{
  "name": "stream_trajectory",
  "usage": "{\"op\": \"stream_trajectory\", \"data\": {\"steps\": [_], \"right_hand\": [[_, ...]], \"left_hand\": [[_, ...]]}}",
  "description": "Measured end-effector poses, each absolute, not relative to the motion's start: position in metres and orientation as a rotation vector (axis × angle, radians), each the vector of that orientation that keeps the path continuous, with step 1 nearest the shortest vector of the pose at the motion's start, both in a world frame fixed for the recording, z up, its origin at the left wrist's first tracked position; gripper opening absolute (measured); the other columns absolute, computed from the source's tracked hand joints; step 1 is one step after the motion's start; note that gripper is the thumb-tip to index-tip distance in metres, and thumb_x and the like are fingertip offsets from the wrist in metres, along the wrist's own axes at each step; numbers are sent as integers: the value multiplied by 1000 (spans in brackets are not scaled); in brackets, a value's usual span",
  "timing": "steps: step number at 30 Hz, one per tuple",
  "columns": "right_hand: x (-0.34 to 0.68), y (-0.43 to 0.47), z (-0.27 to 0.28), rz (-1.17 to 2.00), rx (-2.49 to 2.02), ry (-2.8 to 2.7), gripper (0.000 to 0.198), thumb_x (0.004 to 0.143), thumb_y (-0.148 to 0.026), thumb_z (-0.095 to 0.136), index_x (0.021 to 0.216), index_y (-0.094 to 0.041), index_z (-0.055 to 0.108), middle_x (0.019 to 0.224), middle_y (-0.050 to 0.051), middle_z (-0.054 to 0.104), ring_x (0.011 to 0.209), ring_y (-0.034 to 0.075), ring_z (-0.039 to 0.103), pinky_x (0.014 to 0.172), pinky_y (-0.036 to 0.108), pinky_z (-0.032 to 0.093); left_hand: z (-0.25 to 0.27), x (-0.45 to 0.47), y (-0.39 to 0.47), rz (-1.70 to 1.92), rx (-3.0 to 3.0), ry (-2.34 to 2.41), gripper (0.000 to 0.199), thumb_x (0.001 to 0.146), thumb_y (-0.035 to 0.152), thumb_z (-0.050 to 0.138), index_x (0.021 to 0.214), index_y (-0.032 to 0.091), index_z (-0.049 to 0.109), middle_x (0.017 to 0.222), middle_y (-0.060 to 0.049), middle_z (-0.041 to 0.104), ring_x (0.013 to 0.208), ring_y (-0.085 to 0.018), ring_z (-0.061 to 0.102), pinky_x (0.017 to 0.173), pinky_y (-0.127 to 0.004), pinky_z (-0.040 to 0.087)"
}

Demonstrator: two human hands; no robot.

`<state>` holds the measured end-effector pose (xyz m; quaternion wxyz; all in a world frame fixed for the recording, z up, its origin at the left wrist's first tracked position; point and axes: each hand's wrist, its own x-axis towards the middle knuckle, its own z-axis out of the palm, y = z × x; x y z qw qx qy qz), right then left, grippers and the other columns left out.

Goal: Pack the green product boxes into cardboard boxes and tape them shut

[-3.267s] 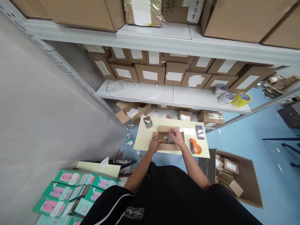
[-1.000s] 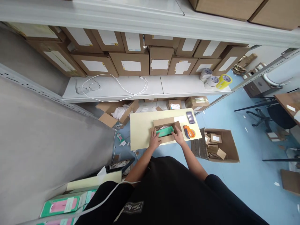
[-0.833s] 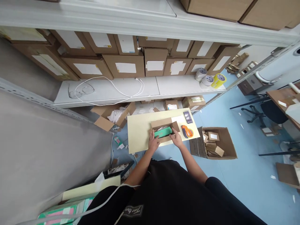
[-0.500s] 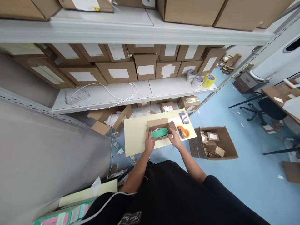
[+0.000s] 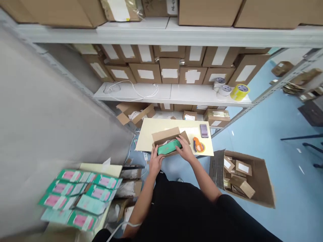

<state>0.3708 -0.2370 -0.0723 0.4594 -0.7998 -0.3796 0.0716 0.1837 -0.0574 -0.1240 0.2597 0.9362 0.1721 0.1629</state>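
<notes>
An open cardboard carton [image 5: 165, 134] with its flaps up sits on a pale yellow table [image 5: 147, 129]. At its opening lies a long green box [image 5: 168, 148], slightly tilted, with white material partly visible behind it. My left hand [image 5: 155, 162] is closed around the left end of the green box, close to the carton's corner. My right hand [image 5: 185, 150] grips the box's right end, fingers over its top. To the right of that hand are an orange tape dispenser [image 5: 198, 144] and a purple item [image 5: 204, 131], blurred out.
Tape rolls [image 5: 239, 92] stand on the shelf [image 5: 186, 92], before stacked cartons [image 5: 170, 71]. A large carton [image 5: 262, 174] holding small boxes sits on the floor at right. Green and pink packages [image 5: 101, 193] lie on a side table at left.
My view has swung left, bringing more of the packages on the side table into sight. My right hand's fingers have moved farther over the green box's right end.
</notes>
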Motion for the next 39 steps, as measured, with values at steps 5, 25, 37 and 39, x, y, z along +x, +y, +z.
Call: {"op": "stream_trajectory", "data": {"steps": [5, 25, 37, 39], "right_hand": [[346, -257, -81, 335, -1904, -1082, 53, 98, -36, 60, 150, -27, 57, 162, 11, 48, 150, 30, 46, 124, 52, 39], [95, -142, -56, 673, -1344, -1853, 45, 98, -33, 59, 142, -26, 64, 157, 12, 54, 147, 31, 50, 124, 56, 39], [-146, -96, -76, 791, -1194, -2131, 51, 95, -32, 64, 145, -24, 61, 163, 13, 46, 150, 30, 46, 123, 51, 40], [-183, -70, -82, 784, -1207, -2191, 56, 92, -29, 65, 147, -25, 59, 163, 13, 46, 149, 30, 47, 123, 51, 41]], "left_hand": [[-118, 120, -109, 423, 2491, 684, 23, 101, 29, 58, 100, 22, 80, 173, -7, 30, 161, -36, 22, 122, -57, 41], [-100, -189, -210, 639, 2171, 1650, 18, 97, 26, 63, 96, 22, 80, 170, -7, 36, 160, -36, 26, 123, -59, 39], [-117, -376, -248, 697, 1938, 1882, 19, 95, 23, 63, 91, 24, 81, 168, -4, 40, 156, -36, 32, 120, -56, 44], [-120, -393, -247, 697, 1928, 1870, 17, 94, 21, 64, 91, 24, 81, 168, -3, 40, 157, -36, 31, 121, -57, 42]]}}
